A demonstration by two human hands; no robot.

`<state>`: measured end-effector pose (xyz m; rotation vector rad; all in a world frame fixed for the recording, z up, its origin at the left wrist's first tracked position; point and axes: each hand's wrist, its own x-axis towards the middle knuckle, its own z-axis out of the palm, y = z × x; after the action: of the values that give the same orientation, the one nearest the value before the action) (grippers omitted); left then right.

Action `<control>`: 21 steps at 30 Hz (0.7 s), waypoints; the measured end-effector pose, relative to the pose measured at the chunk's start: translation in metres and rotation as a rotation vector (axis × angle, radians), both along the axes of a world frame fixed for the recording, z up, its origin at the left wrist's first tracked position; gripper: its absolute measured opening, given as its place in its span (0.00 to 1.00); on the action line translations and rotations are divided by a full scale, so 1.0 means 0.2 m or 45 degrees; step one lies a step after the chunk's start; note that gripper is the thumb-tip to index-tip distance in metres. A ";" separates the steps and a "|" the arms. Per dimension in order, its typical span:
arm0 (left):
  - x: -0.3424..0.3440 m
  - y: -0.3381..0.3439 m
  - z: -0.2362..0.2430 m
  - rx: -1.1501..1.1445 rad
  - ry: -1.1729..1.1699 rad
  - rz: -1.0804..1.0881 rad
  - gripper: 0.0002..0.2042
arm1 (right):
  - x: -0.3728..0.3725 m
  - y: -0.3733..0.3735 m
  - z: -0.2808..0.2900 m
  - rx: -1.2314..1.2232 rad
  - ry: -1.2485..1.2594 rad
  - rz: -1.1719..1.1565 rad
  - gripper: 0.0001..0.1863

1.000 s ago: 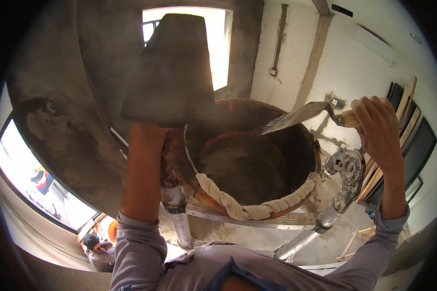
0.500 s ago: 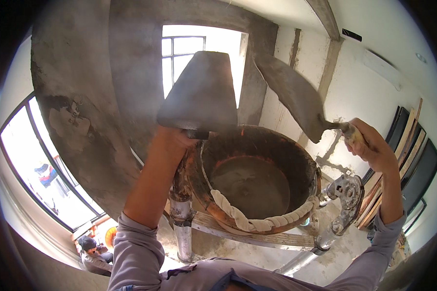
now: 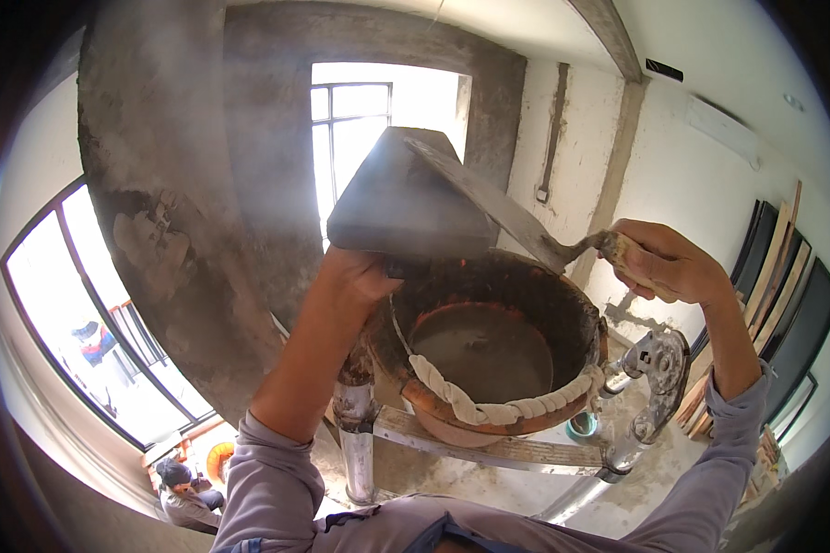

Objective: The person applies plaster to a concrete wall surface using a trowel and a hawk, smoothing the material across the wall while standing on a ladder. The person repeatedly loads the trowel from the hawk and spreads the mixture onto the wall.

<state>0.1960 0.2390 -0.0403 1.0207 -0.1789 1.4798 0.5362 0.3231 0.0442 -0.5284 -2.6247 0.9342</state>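
Observation:
My left hand (image 3: 360, 274) grips a dark trapezoidal mortar board (image 3: 401, 207) from beneath, raised in front of the window. My right hand (image 3: 664, 263) is closed round the wooden handle of a mortar-coated trowel (image 3: 535, 235), whose blade lies over the board's right side and top; I cannot tell whether they touch. Below both hands, a stained orange bucket (image 3: 572, 327) holds wet grey mortar (image 3: 484, 355); twisted white cloth (image 3: 470, 405) wraps its near rim. Pale haze hangs over the board and the wall at left.
The bucket rests on a metal ladder (image 3: 489, 456) with a hinged joint (image 3: 655, 359). A cement wall (image 3: 166, 258) rises close at left. A co-worker (image 3: 184, 498) crouches at lower left. Planks and dark panels (image 3: 775, 295) lean at right; a small teal pail (image 3: 581, 425) sits beyond the ladder.
The board has moved right. The trowel rose from low over the bucket, then swung left onto or over the board, my right hand moving left with it. The view has shifted, showing more window.

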 end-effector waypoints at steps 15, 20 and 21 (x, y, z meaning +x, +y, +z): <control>-0.12 -0.04 -0.09 0.063 -0.314 0.410 0.10 | 0.06 -0.27 0.16 1.060 -0.473 -0.354 0.15; 0.02 -0.35 -0.10 0.410 -0.411 0.659 0.17 | -0.11 -0.28 0.18 1.110 -0.824 -0.365 0.20; 0.04 -0.40 -0.09 0.414 -0.424 0.742 0.19 | -0.11 -0.25 0.17 1.028 -0.860 -0.352 0.19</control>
<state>0.2041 0.1600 -0.0578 1.1325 -0.3934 2.2058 0.5136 0.2725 0.0785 -1.0516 -3.0266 -0.4934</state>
